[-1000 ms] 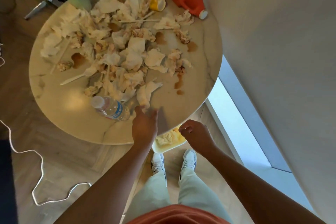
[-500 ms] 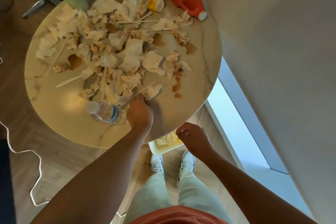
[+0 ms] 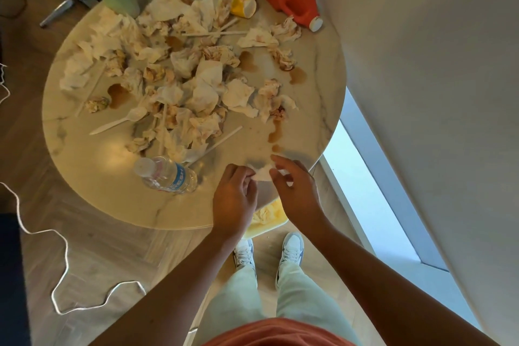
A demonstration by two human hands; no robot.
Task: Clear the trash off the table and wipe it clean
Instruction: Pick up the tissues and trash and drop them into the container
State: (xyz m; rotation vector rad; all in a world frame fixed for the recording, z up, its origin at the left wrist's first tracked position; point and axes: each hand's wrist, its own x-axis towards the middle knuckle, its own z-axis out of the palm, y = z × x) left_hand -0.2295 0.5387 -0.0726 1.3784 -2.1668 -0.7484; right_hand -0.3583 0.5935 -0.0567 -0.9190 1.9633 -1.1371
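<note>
Left hand (image 3: 234,199), back from pile at 12 o'clock, now pinches napkin (image 3: 262,173) with right hand (image 3: 295,191), apparently transferring; bin (image 3: 269,222) at 6 o'clock next.

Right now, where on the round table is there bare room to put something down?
The widest bare patch on the table is the near-left edge, bordered by the white plastic spoon and the water bottle. A narrower strip runs along the right rim, beyond the brown spills. The middle and far side are crowded with crumpled napkins.
</note>
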